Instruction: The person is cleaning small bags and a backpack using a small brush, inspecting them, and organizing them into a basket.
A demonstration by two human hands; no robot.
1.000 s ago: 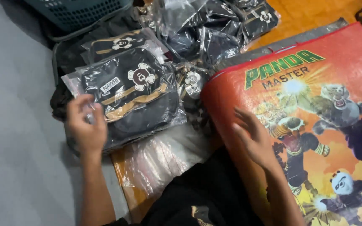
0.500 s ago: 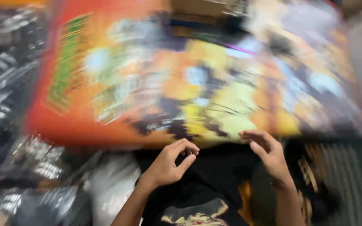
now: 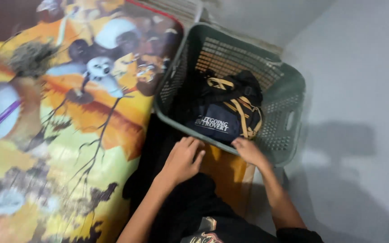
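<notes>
A grey-green plastic laundry basket (image 3: 289,94) stands on the floor in front of me, with dark folded garments with yellow stripes (image 3: 230,108) inside. My right hand (image 3: 250,150) rests on the basket's near rim, fingers curled over the edge. My left hand (image 3: 183,159) lies just in front of the same rim, fingers loosely bent, holding nothing that I can see. A black garment (image 3: 190,211) lies under my forearms, on my lap.
A large colourful cartoon-printed mat (image 3: 68,117) covers the floor to the left, its edge touching the basket. Orange flooring (image 3: 226,173) shows between my hands. A grey wall and floor (image 3: 361,135) fill the right side.
My view has swung right, from the packed garments and the mat to the basket. Both hands moved forward, from above my lap to the basket's near rim.
</notes>
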